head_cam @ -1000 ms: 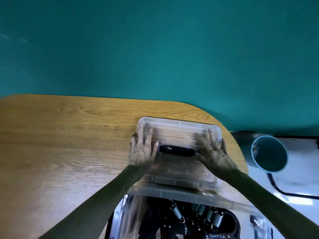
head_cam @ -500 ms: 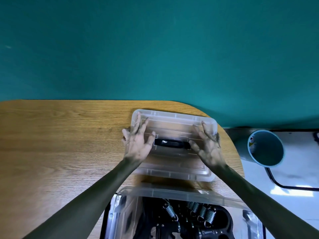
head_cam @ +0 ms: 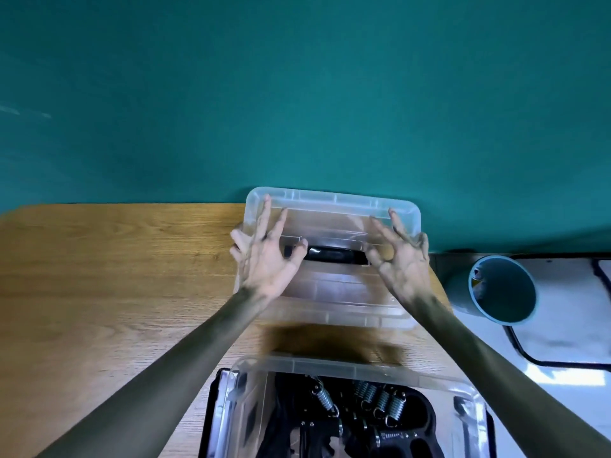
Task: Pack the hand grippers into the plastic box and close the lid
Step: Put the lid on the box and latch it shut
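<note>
Raised since earlier: lid, carried at 12 o'clock of plastic box holding hand grippers. Left hand, right hand grip its ends. Risk: misaligned rim, lid failing to seat.

The lid is clear plastic, rectangular with rounded corners and a black handle set in its middle. It is raised off the tabletop, casting a dark shadow beneath its near edge, and its far edge reaches past the tabletop's back edge. It is blurred. The plastic box is clear too, open at the top, and stands at the near edge of the view, just in front of the lid. Inside it lie black hand grippers with silver coil springs, packed close together.
</note>
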A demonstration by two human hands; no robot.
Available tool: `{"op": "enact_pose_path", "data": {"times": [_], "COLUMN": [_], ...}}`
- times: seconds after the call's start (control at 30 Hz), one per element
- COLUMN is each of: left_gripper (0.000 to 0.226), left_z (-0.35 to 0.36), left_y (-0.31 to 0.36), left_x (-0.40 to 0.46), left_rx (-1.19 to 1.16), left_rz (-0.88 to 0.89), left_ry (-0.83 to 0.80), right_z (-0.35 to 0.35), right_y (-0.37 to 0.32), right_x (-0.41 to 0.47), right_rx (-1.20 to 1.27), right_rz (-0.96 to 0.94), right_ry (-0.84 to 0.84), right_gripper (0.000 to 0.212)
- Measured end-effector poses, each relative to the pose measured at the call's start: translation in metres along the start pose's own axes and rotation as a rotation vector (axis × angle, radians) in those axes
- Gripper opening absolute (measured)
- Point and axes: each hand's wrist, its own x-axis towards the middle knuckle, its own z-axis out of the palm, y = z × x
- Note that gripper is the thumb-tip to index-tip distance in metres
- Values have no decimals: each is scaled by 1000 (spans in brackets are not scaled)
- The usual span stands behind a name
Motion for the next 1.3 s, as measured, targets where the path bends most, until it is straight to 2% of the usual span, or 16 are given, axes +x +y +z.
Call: {"op": "enact_pose_path", "data": {"times": [0.13,0.37,0.57,0.77,0.97,1.3], "left_gripper": [77,78,80,81,80,85], "left_z": [-26,-68,-91,-85,-69,-45], "left_y": [14,36,49,41,21,13], "left_x": [4,-11,-63,-134,-201,-251], "left_rx": [-7,13,40,73,110,180], "left_rz": [-3,-63,-61,-47,-69,-59], "left_ry": [52,105,90,30,-38,-83], "right_z": [-23,-75,-97,-80,-48,-26], "right_y": [-17,-61,-74,-58,-48,-27], "right_x": [7,-14,-65,-147,-214,-259], "right_rx": [2,-6,-56,-61,-79,-148], "right_rz": [71,59,75,139,175,191], "right_ry": [20,125,149,188,127,139], "right_gripper": [65,50,55,50,48,55]}}
